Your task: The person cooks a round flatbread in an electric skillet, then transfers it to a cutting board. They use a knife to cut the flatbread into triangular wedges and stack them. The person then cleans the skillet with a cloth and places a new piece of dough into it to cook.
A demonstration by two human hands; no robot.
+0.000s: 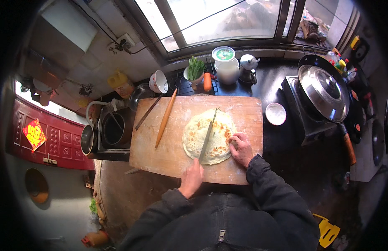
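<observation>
A round browned flatbread (194, 135) lies on a floured wooden board (156, 160) in front of me. My left hand (192, 175) grips a knife (206, 141) by its near end, and the long blade lies across the flatbread, pointing away. Beyond the blade's tip, a dark slit with green in it runs to the bread's far edge. At the bread's right edge is my right hand (241, 149), its curled fingers and thumb holding that edge. The knife's handle is mostly hidden in my left fist.
Left on the board lie a tapered rolling pin (166, 117) and dark chopsticks (148, 112). Behind stand a bowl of green vegetables (195, 70), a carrot (207, 82) and a white tub (228, 71). A small bowl (275, 114) and a lidded wok (322, 91) are right; the sink (114, 125) is left.
</observation>
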